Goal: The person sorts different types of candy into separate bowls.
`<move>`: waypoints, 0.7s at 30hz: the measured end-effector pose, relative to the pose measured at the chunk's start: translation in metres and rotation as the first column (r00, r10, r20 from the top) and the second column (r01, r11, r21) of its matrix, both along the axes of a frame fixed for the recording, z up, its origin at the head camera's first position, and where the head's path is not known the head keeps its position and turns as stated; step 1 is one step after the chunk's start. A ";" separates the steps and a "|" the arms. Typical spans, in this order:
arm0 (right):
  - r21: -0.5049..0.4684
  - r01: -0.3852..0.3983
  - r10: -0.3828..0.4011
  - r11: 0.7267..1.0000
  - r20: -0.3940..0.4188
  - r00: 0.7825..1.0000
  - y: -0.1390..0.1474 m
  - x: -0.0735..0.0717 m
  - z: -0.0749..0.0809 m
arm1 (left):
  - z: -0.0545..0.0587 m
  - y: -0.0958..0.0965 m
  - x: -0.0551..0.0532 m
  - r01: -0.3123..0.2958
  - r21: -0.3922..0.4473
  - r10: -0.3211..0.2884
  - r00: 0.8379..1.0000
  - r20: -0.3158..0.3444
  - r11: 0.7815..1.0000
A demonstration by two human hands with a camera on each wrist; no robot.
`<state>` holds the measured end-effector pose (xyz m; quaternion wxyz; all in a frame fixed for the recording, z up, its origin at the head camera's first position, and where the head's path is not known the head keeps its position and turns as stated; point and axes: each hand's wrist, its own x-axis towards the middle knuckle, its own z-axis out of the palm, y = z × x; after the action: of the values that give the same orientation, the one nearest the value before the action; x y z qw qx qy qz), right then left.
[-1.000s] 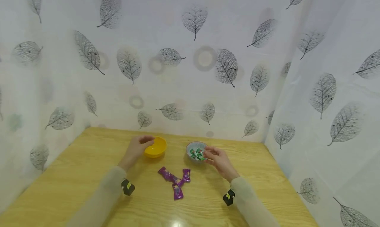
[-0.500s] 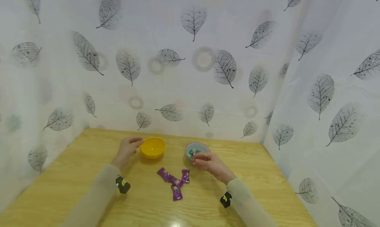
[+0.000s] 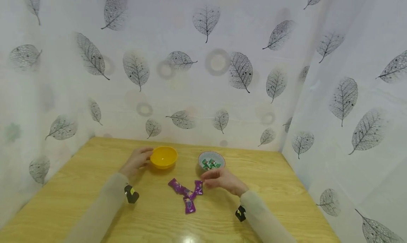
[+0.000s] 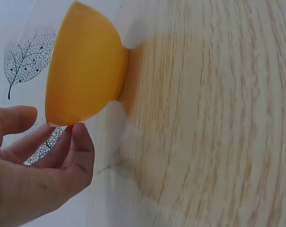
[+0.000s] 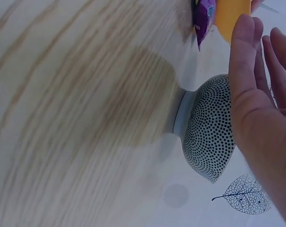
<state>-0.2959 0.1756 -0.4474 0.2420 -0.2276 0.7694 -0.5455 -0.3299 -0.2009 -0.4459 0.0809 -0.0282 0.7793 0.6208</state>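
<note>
My left hand (image 3: 136, 161) is at the left side of a yellow bowl (image 3: 163, 164). In the left wrist view its loosely bent fingertips touch the outside of the bowl (image 4: 83, 66) at the rim, with the thumb apart from it. My right hand (image 3: 225, 180) hovers just in front of a white bowl (image 3: 221, 157) that holds several green-wrapped candies (image 3: 211, 164). Nothing shows between its fingers. Its fingertips are close to the rightmost of several purple-wrapped candies (image 3: 189, 205) lying on the table. From the right wrist, the white bowl's outside (image 5: 209, 127) shows dark dots.
The wood-grain table (image 3: 152, 221) runs back to a white curtain (image 3: 178, 98) printed with grey leaves, which also hangs along both sides. A black device (image 3: 131, 194) is strapped at the left wrist and another (image 3: 241, 213) at the right.
My left hand has drawn back from over the yellow bowl to its left side; the bowl has shifted slightly left. My right hand has moved from the white bowl toward the purple candies.
</note>
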 end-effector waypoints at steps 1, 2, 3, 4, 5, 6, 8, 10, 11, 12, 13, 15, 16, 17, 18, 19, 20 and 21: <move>0.014 -0.009 0.010 1.000 -0.007 1.000 -0.001 0.001 0.000 | -0.001 0.000 -0.001 0.006 0.013 -0.006 1.000 0.000 1.000; 0.022 -0.017 0.018 1.000 -0.014 1.000 -0.002 0.001 0.000 | -0.002 -0.001 -0.002 0.018 0.025 -0.018 1.000 -0.006 1.000; 0.031 -0.027 0.027 0.999 -0.019 0.999 -0.003 0.002 -0.001 | -0.004 -0.001 -0.003 0.030 0.036 -0.029 1.000 -0.011 0.999; 0.038 -0.032 0.033 0.999 -0.028 0.999 -0.005 0.003 -0.001 | -0.005 -0.002 -0.003 0.038 0.044 -0.038 0.999 -0.017 0.998; 0.045 -0.035 0.036 0.998 -0.036 0.999 -0.006 0.003 -0.002 | -0.006 -0.003 -0.004 0.043 0.043 -0.043 0.999 -0.020 0.998; 0.051 -0.038 0.041 0.998 -0.041 0.998 -0.007 0.004 -0.002 | -0.007 -0.005 -0.003 0.048 0.038 -0.047 0.999 -0.025 0.998; 0.057 -0.046 0.048 0.997 -0.045 0.998 -0.009 0.005 -0.003 | -0.007 -0.007 -0.003 0.061 0.046 -0.060 0.998 -0.016 0.997; 0.069 -0.049 0.053 0.996 -0.052 0.997 -0.010 0.006 -0.004 | -0.008 -0.008 -0.004 0.070 0.071 -0.071 0.997 0.007 0.995; 0.077 -0.048 0.052 0.996 -0.053 0.997 -0.011 0.006 -0.004 | -0.008 -0.009 -0.004 0.070 0.083 -0.072 0.997 0.025 0.994; 0.087 -0.046 0.051 0.995 -0.054 0.997 -0.011 0.006 -0.004 | -0.008 -0.009 -0.005 0.074 0.105 -0.078 0.996 0.041 0.992; 0.095 -0.042 0.048 0.995 -0.057 0.997 -0.011 0.006 -0.004 | -0.008 -0.010 -0.005 0.073 0.132 -0.081 0.995 0.060 0.989; 0.118 -0.035 0.043 0.992 -0.067 0.997 -0.012 0.006 -0.004 | -0.008 -0.010 -0.006 0.066 0.163 -0.081 0.993 0.089 0.984; 0.127 -0.033 0.042 0.991 -0.072 0.997 -0.013 0.007 -0.004 | -0.008 -0.010 -0.007 0.065 0.172 -0.083 0.992 0.097 0.983; 0.142 -0.028 0.039 0.989 -0.074 0.997 -0.013 0.007 -0.004 | -0.008 -0.010 -0.008 0.063 0.182 -0.083 0.991 0.106 0.981; 0.153 -0.027 0.039 0.988 -0.077 0.996 -0.014 0.007 -0.004 | -0.008 -0.010 -0.008 0.060 0.197 -0.083 0.990 0.112 0.979; 0.162 -0.026 0.040 0.986 -0.082 0.996 -0.015 0.007 -0.003 | -0.008 -0.010 -0.009 0.057 0.211 -0.083 0.989 0.118 0.976; 0.170 -0.025 0.040 0.985 -0.085 0.996 -0.016 0.007 -0.003 | -0.009 -0.010 -0.009 0.058 0.220 -0.086 0.989 0.121 0.974; 0.176 -0.026 0.041 0.984 -0.086 0.995 -0.017 0.007 -0.003 | -0.009 -0.009 -0.010 0.063 0.227 -0.092 0.988 0.121 0.972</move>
<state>-0.2888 0.1584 -0.4508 0.2355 -0.2427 0.8203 -0.4612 -0.3394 -0.2104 -0.4549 0.1586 -0.0291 0.6985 0.6972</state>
